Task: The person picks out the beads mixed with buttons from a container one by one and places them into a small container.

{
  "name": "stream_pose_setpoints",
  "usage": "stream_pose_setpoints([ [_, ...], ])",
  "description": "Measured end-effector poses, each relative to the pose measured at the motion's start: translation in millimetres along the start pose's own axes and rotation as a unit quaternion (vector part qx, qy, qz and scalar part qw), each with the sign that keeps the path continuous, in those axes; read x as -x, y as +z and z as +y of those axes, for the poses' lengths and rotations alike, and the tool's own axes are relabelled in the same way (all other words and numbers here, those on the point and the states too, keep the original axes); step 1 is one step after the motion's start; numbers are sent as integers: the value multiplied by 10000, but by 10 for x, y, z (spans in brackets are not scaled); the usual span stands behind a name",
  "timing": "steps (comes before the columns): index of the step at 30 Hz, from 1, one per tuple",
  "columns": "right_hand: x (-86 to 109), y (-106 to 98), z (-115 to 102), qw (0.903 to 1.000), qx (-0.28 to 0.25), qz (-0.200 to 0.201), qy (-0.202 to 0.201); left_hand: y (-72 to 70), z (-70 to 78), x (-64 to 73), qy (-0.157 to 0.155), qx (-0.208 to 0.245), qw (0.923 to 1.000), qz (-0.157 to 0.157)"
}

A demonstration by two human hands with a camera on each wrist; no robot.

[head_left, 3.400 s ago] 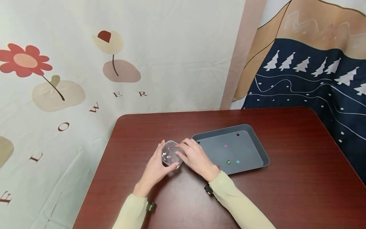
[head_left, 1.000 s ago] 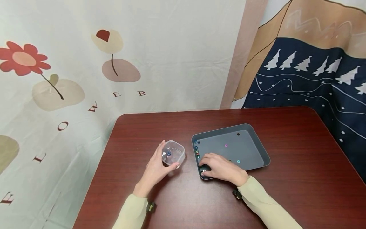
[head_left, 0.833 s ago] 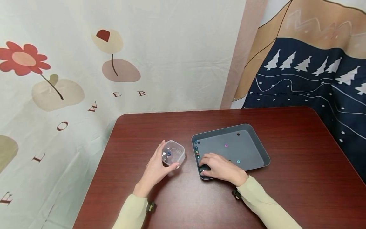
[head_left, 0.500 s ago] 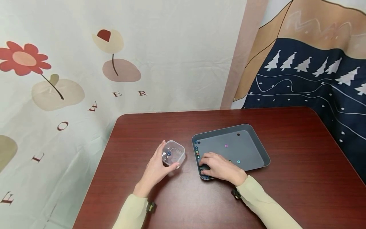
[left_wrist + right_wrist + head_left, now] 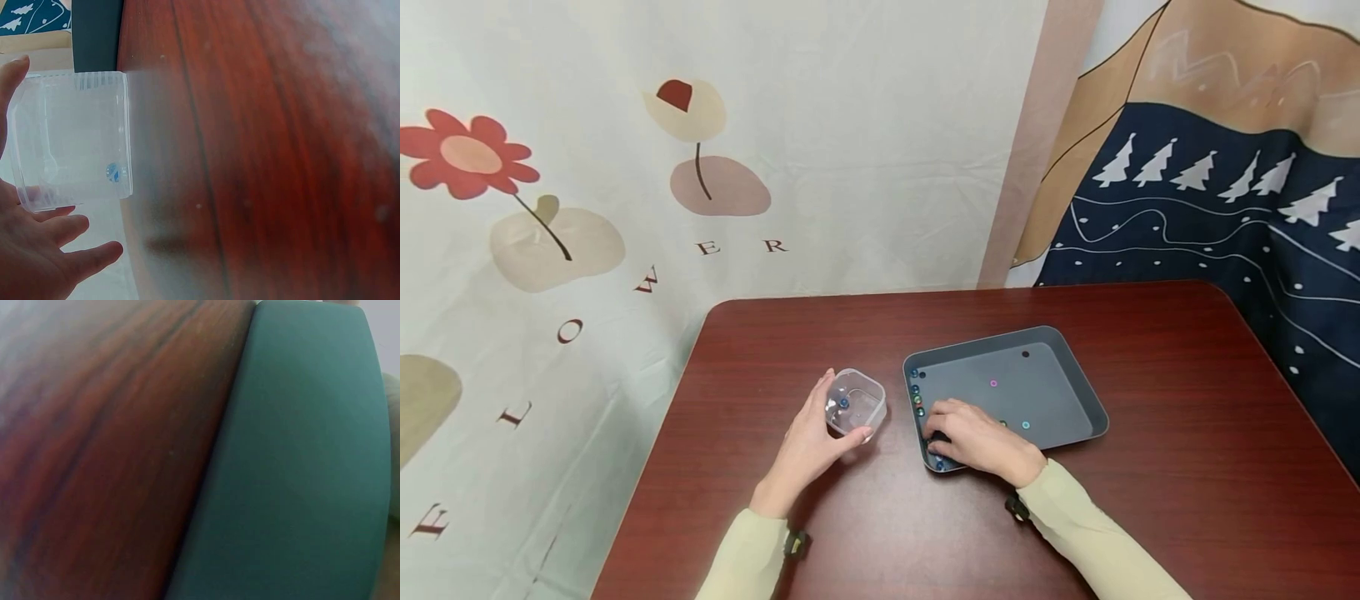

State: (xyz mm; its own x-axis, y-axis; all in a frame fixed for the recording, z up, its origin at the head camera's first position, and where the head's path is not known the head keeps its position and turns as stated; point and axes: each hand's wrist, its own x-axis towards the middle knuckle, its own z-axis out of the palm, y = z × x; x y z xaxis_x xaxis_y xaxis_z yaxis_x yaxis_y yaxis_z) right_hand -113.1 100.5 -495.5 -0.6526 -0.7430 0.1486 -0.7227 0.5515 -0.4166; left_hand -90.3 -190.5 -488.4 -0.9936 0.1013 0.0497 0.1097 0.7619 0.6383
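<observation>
My left hand (image 5: pixel 805 450) holds a clear plastic box (image 5: pixel 868 398) between thumb and fingers, its open top tilted up. Inside lies a small blue bead (image 5: pixel 843 402), which also shows through the wall in the left wrist view. My right hand (image 5: pixel 981 437) reaches into the near left corner of the grey tray (image 5: pixel 1045 392), fingers bent downward among the beads. Just below the thumb sits a blue bead (image 5: pixel 940 465). Whether the fingertips pinch a bead is hidden. Only the tray's outer wall (image 5: pixel 300 456) and a sliver of skin fill the right wrist view's right side.
Several dark and coloured beads (image 5: pixel 917 400) line the tray's left wall. A pink ring (image 5: pixel 993 383), a cyan ring (image 5: pixel 1026 425) and a dark round spot (image 5: pixel 1026 354) lie on its floor. Both stand on a brown wooden table (image 5: pixel 1150 500), with printed cloth (image 5: pixel 880 150) behind.
My right hand has moved from the box's mouth rightward into the tray corner. Over the last second its fingers shift slightly, and a blue bead comes into sight below the thumb. The left hand stays still.
</observation>
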Motion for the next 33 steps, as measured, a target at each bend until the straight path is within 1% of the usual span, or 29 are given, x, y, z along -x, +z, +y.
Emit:
stream_pose_setpoints([
  [10,15,-4,12,9996,-192,80,193,-7,12,-7,9,-33,10000,-7],
  [17,40,-33,2,9982,-259,506,188,-3,5,-9,52,-18,10000,31],
  [23,44,-120,-48,9961,-351,757,283,-5,14,-4,70,-12,10000,66],
  [29,6,-206,-130,9932,-459,970,458,-12,31,-6,42,-19,10000,41],
  [33,-48,-258,-184,9895,-558,1269,408,-16,37,-5,41,-12,10000,30],
])
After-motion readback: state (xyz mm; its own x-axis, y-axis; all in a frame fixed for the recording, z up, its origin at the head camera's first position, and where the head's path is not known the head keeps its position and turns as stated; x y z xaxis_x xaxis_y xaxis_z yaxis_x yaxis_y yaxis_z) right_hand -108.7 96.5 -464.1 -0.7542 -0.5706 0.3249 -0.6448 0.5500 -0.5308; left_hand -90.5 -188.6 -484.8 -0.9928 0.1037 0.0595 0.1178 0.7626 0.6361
